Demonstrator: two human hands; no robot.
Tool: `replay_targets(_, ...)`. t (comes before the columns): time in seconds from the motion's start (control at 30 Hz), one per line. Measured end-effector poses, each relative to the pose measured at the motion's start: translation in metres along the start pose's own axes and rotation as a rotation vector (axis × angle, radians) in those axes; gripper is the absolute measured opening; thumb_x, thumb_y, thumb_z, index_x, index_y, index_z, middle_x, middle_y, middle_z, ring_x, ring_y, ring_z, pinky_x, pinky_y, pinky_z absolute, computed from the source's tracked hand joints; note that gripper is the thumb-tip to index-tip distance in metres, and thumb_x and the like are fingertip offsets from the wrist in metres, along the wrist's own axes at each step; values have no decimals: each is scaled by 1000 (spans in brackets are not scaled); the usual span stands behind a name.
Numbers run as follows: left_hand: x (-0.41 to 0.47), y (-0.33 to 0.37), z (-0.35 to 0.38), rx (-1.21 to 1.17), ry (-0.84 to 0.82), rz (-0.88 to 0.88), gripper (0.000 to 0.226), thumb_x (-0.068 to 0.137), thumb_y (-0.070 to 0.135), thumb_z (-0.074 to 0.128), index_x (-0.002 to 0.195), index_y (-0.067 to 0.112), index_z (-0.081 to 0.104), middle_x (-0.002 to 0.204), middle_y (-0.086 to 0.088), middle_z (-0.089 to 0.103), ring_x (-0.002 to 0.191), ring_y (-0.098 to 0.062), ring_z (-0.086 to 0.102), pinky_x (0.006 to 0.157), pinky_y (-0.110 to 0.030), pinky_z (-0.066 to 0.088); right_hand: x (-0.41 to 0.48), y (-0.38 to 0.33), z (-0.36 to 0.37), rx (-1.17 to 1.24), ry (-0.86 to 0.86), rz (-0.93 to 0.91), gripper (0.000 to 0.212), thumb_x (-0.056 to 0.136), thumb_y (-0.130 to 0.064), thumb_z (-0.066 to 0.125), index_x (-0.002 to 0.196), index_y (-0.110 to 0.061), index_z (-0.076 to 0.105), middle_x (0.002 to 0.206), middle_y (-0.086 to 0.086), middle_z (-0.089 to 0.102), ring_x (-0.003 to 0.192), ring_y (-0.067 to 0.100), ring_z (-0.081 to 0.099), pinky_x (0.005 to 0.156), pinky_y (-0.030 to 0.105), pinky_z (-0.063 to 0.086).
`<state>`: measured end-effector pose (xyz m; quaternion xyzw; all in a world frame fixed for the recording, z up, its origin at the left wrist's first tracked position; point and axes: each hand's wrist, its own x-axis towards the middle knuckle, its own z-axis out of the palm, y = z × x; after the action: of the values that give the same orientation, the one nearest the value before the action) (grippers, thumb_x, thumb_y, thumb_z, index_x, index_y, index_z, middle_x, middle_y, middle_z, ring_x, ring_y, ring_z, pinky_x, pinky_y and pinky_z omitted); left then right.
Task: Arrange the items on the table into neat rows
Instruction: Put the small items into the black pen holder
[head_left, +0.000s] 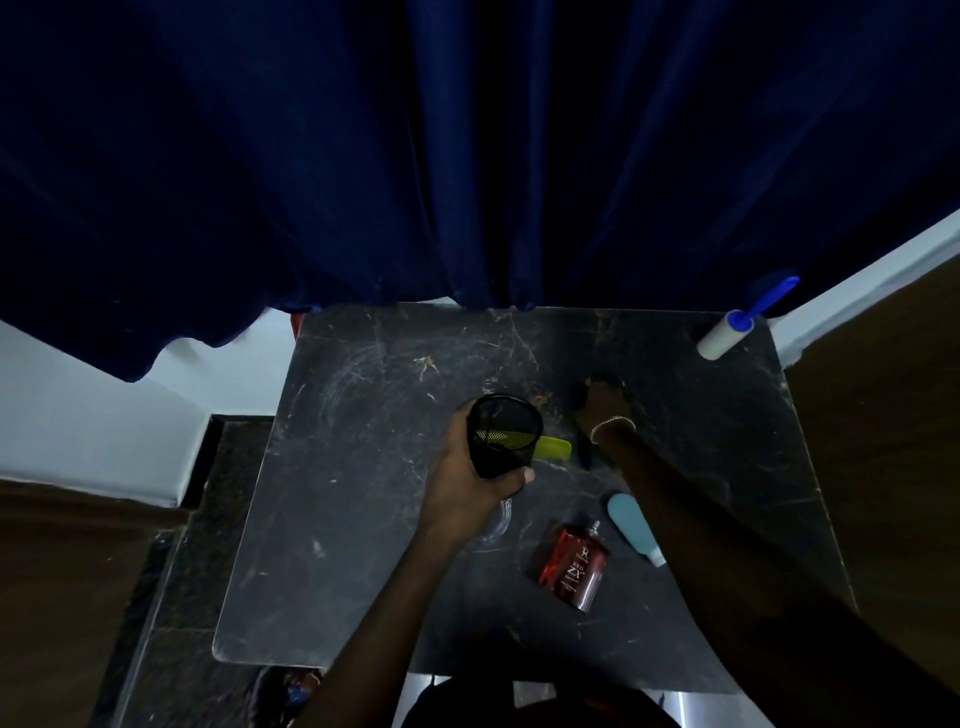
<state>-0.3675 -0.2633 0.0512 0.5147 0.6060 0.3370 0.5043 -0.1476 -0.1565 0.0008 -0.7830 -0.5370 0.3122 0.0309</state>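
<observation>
1. Two hands are over the dark marble counter (363, 519). The left hand (467, 483) is wrapped around a black mesh cup (503, 434), held off the surface near the middle, probably so it can be carried to a row.
2. The right hand (605, 410) reaches farther in, fingers curled down over something dark; whether it grips that thing I cannot tell.
3. A yellow-green comb (555, 448) lies between the two hands, partly hidden behind the cup.
4. Near the right forearm lie a red perfume bottle (574, 567) and, just right of it, a pale blue tube (631, 525), both flat and askew, so not yet lined up.
5. A lint roller (727, 332) sits at the far right corner, well apart from the rest.
6. A clear glass object (497, 525) shows under the left wrist, too dim to name.
</observation>
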Motion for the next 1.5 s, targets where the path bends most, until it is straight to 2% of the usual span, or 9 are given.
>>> replay_targets(0.23, -11, -2, -4, 25, 5, 16, 92, 61, 41, 91, 135, 58, 40, 131, 25, 61, 122, 1, 60, 100, -44, 58, -29, -5, -38, 545, 361, -179, 54, 81, -1, 74, 132, -8, 55, 99, 19, 73, 95, 31, 70, 89, 37, 55)
replay_targets(0.33, -15, -2, -2, 49, -1, 20, 93, 59, 43, 90, 129, 68, 35, 134, 20, 61, 127, -7, 59, 106, -45, 54, -58, -15, -61, 1013, 366, -253, 46, 81, 3, 73, 121, -14, 58, 92, 17, 68, 82, 23, 68, 72, 41, 60)
replay_targets(0.43, -19, -1, 2, 76, -9, 52, 93, 63, 34, 93, 130, 66, 37, 132, 20, 63, 126, -7, 60, 107, -45, 53, -96, -30, -72, 1180, 295, -380, 43, 76, -6, 73, 110, -29, 60, 91, 11, 67, 85, 22, 69, 68, 35, 62)
replay_targets(0.63, -34, 7, 13, 47, -37, 97, 96, 69, 21, 93, 146, 38, 39, 137, 18, 59, 129, -3, 56, 111, -42, 51, -138, -38, -56, 1052, 213, -500, 46, 80, 1, 72, 107, -32, 56, 96, 17, 68, 89, 42, 68, 79, 49, 60)
replay_targets(0.83, -57, 21, 22, 27, 36, 150, 94, 68, 21, 93, 144, 36, 41, 139, 11, 58, 131, -10, 57, 110, -46, 51, -151, -26, -52, 961, 72, -559, 38, 83, -5, 74, 112, -26, 59, 81, 0, 70, 74, 11, 69, 70, 21, 56)
replay_targets(1.0, -78, 28, 40, 13, 106, 191, 92, 66, 24, 93, 142, 39, 43, 138, 9, 59, 131, -12, 57, 110, -45, 51, -166, -10, -53, 932, -54, -617, 42, 81, -2, 75, 117, -19, 60, 87, -6, 69, 76, 10, 68, 70, 23, 57)
replay_targets(1.17, -97, 33, 56, 22, 158, 234, 92, 65, 28, 95, 140, 44, 44, 135, 18, 59, 126, -2, 58, 101, -21, 51, -176, 7, -61, 869, -87, -688, 37, 81, -3, 76, 113, -16, 62, 97, 7, 72, 88, 28, 72, 78, 31, 61)
replay_targets(1.27, -106, 37, 64, 38, 191, 262, 93, 64, 28, 95, 138, 48, 43, 131, 25, 59, 123, 5, 57, 92, -5, 45, -180, 16, -67, 879, -107, -690, 35, 80, -3, 78, 110, -17, 65, 96, 5, 73, 84, 20, 74, 76, 27, 60)
replay_targets(1.5, -124, 40, 74, 9, 210, 303, 93, 65, 33, 95, 141, 47, 44, 135, 23, 59, 128, 0, 58, 96, -8, 47, -185, 28, -76, 817, -34, -751, 34, 78, -9, 80, 108, -24, 72, 109, -1, 66, 95, 5, 65, 91, 30, 56)
